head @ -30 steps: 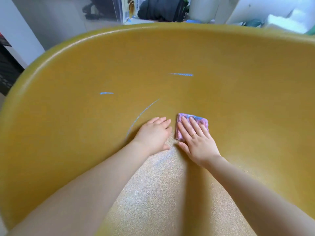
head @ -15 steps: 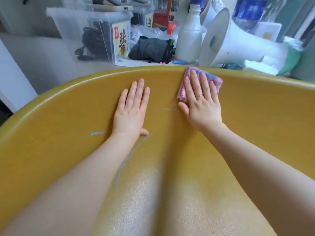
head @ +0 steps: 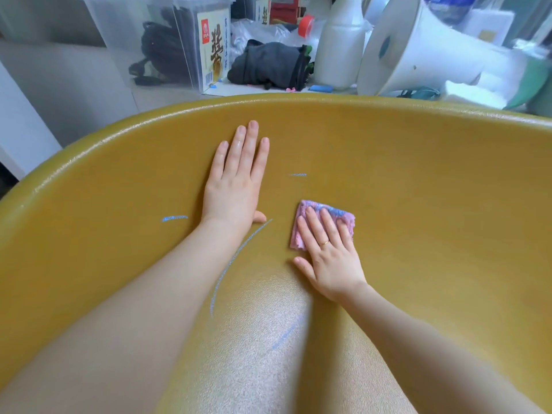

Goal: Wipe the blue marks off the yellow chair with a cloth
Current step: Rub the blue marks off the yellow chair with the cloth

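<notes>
Background: a cluttered floor behind the chair, holding a clear storage box (head: 167,40) with dark cables inside and a labelled carton against its wall, a dark bundled cloth bag (head: 268,65), a white plastic bottle (head: 339,43), a red cap (head: 306,23) just left of the bottle, and a white megaphone (head: 418,52) lying on its side with its bell toward the camera.

Main surface: yellow chair (head: 433,204), a curved shell with a glossy rim, filling the lower part of the view.

Blue marks, four visible: a short dash (head: 297,175) between the two hands and above the cloth; a short dash (head: 174,218) left of the left wrist; a long curved line (head: 236,258) running from the left thumb down along the left forearm; a faint smear (head: 285,336) on the seat between the forearms.

Left hand (head: 236,186): palm down, flat on the chair back, fingers straight and close together, holding nothing.

Right hand (head: 328,252): palm down, fingers straight, pressing on the cloth; thumb spread out to the left, lying on the chair. A ring (head: 324,242) sits on one finger.

Cloth (head: 301,234): small folded pink square with blue patches, flat against the chair under the right fingers, just right of the long line's upper end and below the upper dash, touching neither.
</notes>
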The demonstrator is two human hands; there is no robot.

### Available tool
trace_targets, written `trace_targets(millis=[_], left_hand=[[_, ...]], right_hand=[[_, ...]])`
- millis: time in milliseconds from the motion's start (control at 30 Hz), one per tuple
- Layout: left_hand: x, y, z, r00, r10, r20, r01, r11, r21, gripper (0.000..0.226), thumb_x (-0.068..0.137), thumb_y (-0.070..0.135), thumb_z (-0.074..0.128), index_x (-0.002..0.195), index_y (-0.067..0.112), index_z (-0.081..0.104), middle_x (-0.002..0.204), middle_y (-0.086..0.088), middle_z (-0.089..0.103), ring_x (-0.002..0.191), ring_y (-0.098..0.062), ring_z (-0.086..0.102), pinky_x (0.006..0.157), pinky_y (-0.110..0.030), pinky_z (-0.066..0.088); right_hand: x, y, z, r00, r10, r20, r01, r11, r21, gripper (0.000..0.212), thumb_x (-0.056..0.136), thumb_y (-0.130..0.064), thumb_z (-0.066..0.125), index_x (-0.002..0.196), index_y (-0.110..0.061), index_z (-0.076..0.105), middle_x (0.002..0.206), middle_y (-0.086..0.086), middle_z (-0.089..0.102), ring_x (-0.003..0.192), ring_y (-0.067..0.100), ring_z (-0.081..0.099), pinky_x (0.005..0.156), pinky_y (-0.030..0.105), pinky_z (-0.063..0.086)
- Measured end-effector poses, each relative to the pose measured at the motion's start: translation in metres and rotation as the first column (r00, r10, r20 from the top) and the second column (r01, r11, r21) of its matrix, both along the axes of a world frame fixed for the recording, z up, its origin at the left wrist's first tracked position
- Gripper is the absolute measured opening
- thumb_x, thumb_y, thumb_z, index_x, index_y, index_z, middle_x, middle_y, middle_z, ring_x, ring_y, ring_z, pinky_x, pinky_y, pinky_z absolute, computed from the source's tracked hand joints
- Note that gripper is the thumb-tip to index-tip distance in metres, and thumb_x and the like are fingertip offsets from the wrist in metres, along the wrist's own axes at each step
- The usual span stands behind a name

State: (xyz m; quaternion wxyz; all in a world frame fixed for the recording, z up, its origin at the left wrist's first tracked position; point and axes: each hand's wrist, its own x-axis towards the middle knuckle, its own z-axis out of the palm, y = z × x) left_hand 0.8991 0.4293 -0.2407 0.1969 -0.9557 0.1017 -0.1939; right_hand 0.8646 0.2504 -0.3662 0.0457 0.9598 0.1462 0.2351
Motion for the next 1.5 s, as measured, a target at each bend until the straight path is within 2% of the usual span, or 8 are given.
trace_targets(millis=[233, 433, 600, 833, 967, 1100, 1233, 1500], left_hand=[[0.0, -0.002, 0.002, 0.999, 0.009, -0.035, -0.01, 0.999, -0.031, 0.129, 0.068, 0.058, 0.068, 0.142, 0.006, -0.025, 0.152, -0.016, -0.026, 0.142, -0.029, -0.018, 0.114, -0.04, -0.009], [0.001, -0.001, 0.0, 1.0, 0.013, -0.017, -0.013, 1.0, -0.006, 0.13, 0.067, 0.063, 0.064, 0.138, 0.006, -0.029, 0.152, -0.017, -0.027, 0.142, -0.029, -0.018, 0.115, -0.042, -0.007], [0.003, 0.001, -0.001, 1.0, -0.012, -0.004, 0.012, 1.0, -0.029, 0.13, 0.067, 0.061, 0.066, 0.141, 0.007, -0.025, 0.152, -0.016, -0.025, 0.143, -0.028, -0.017, 0.115, -0.04, -0.008], [0.005, 0.005, -0.004, 0.999, -0.038, 0.016, 0.038, 0.999, -0.017, 0.13, 0.066, 0.064, 0.064, 0.141, 0.007, -0.025, 0.153, -0.016, -0.023, 0.143, -0.029, -0.015, 0.115, -0.039, -0.007], [0.005, 0.005, -0.004, 0.999, -0.043, 0.013, 0.043, 0.999, -0.02, 0.13, 0.066, 0.063, 0.064, 0.14, 0.007, -0.027, 0.153, -0.016, -0.024, 0.143, -0.028, -0.016, 0.115, -0.039, -0.008], [0.006, 0.006, -0.005, 0.998, -0.053, 0.032, 0.054, 0.998, -0.022, 0.131, 0.066, 0.064, 0.064, 0.138, 0.007, -0.029, 0.153, -0.015, -0.024, 0.143, -0.028, -0.016, 0.114, -0.038, -0.008], [0.006, 0.005, -0.007, 0.995, -0.036, 0.088, 0.034, 0.999, 0.019, 0.134, 0.059, 0.07, 0.064, 0.138, 0.007, -0.023, 0.156, -0.014, -0.014, 0.144, -0.026, -0.007, 0.116, -0.039, -0.001], [0.002, 0.005, -0.005, 0.991, -0.016, 0.133, 0.01, 0.999, 0.043, 0.134, 0.053, 0.073, 0.064, 0.143, 0.007, -0.01, 0.157, -0.01, 0.002, 0.145, -0.024, 0.007, 0.116, -0.037, 0.01]], right_hand=[[0.039, -0.001, 0.067, 0.983, -0.009, 0.183, 0.004, 1.0, 0.027, 0.061, 0.095, -0.051, 0.012, 0.14, -0.015, 0.031, 0.145, 0.007, 0.04, 0.135, 0.026, 0.025, 0.111, 0.04, 0.009], [0.078, 0.008, 0.159, 0.96, -0.142, 0.243, 0.084, 0.969, 0.233, 0.065, 0.091, -0.048, 0.017, 0.147, -0.014, 0.015, 0.155, 0.008, 0.014, 0.143, 0.028, 0.008, 0.113, 0.039, -0.003], [0.064, 0.026, 0.107, 0.963, -0.046, 0.267, -0.019, 0.971, 0.237, 0.065, 0.09, -0.042, 0.033, 0.143, -0.005, 0.026, 0.15, 0.017, 0.026, 0.139, 0.034, 0.017, 0.113, 0.039, 0.0], [0.005, 0.039, -0.003, 0.996, 0.062, 0.064, -0.069, 0.992, 0.108, 0.063, 0.088, -0.047, 0.031, 0.141, -0.012, 0.024, 0.148, 0.002, 0.02, 0.139, 0.024, 0.01, 0.111, 0.041, 0.002], [0.013, 0.03, 0.009, 0.992, 0.092, 0.088, -0.096, 0.994, 0.043, 0.059, 0.096, -0.052, 0.013, 0.14, -0.016, 0.027, 0.146, -0.001, 0.025, 0.135, 0.022, 0.022, 0.112, 0.037, 0.007], [0.046, 0.034, 0.053, 0.973, 0.087, 0.214, -0.098, 0.994, 0.045, 0.062, 0.092, -0.052, 0.026, 0.141, -0.015, 0.028, 0.147, 0.004, 0.036, 0.135, 0.022, 0.023, 0.111, 0.038, 0.009], [0.078, 0.042, 0.118, 0.942, 0.0, 0.337, -0.047, 0.99, 0.133, 0.063, 0.095, -0.05, 0.017, 0.142, -0.01, 0.029, 0.148, 0.009, 0.035, 0.137, 0.027, 0.028, 0.111, 0.04, 0.012], [0.052, 0.043, 0.07, 0.978, 0.107, 0.177, -0.135, 0.979, 0.155, 0.064, 0.09, -0.047, 0.03, 0.142, -0.009, 0.027, 0.148, 0.013, 0.032, 0.138, 0.03, 0.018, 0.11, 0.044, 0.008]])
